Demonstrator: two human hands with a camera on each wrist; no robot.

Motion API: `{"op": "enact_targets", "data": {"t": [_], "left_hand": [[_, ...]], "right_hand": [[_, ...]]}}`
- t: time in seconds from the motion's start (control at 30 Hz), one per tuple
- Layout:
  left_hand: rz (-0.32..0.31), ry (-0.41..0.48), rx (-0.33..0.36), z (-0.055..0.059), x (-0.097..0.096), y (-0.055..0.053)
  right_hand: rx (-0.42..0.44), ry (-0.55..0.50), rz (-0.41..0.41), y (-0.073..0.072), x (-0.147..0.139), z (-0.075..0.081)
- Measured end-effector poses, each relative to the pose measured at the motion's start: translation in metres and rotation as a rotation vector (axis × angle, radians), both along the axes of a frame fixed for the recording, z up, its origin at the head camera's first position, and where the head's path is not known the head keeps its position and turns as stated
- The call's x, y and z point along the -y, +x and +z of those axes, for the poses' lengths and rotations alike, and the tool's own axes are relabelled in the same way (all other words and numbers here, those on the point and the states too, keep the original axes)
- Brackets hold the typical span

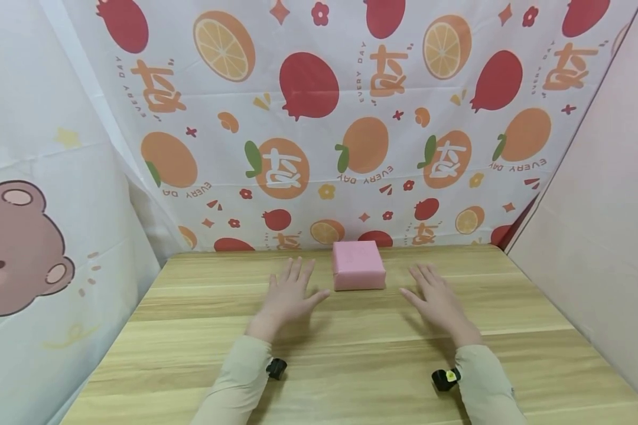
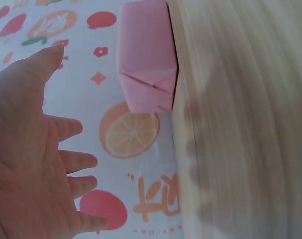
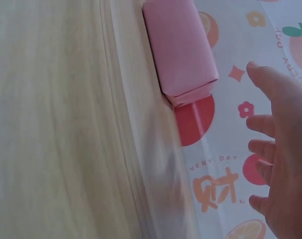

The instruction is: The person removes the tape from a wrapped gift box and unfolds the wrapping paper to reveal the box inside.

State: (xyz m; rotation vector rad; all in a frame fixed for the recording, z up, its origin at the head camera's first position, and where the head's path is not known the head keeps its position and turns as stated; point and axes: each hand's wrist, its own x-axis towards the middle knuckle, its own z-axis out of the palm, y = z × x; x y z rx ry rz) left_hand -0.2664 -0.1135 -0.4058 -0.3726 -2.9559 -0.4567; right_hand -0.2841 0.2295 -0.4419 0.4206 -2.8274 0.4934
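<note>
A pink wrapped box point(image 1: 358, 265) sits at the far edge of the wooden table point(image 1: 351, 354), near the patterned cloth. To its left is my left hand point(image 1: 289, 298), fingers spread and thumb pointing toward the box, touching nothing I can see. On the other side my right hand point(image 1: 435, 301) is held with fingers extended, also apart from the box. The left wrist view shows the box point(image 2: 147, 55) with folded paper at its end, beyond the left hand point(image 2: 31, 149). In the right wrist view the box point(image 3: 180, 47) lies past the right hand point(image 3: 285, 149).
A white cloth with fruit prints point(image 1: 308, 141) hangs right behind the table. At the left hangs a curtain with a bear print point(image 1: 16, 248), and a plain pale sheet point(image 1: 601, 206) closes off the right. Each sleeve carries a small black device point(image 1: 277, 369) at the wrist.
</note>
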Motion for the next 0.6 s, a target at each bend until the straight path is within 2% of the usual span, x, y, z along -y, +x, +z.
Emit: {"op": "enact_targets", "data": {"t": [0.2,0.3,0.43,0.6], "left_hand": [[-0.02,0.026,-0.014,0.003,-0.015,-0.006],[-0.026,0.073,0.002,0.004,-0.023,-0.011],[-0.02,0.131,0.025,0.002,-0.031,-0.023],[-0.026,0.177,0.008,-0.004,-0.034,-0.04]], "right_hand": [[-0.001,-0.061,0.043,-0.01,0.009,-0.001],[0.013,-0.077,0.052,-0.016,0.012,-0.002],[0.034,-0.083,0.059,-0.027,0.017,-0.004],[0.086,-0.122,0.068,-0.037,0.026,0.0]]}}
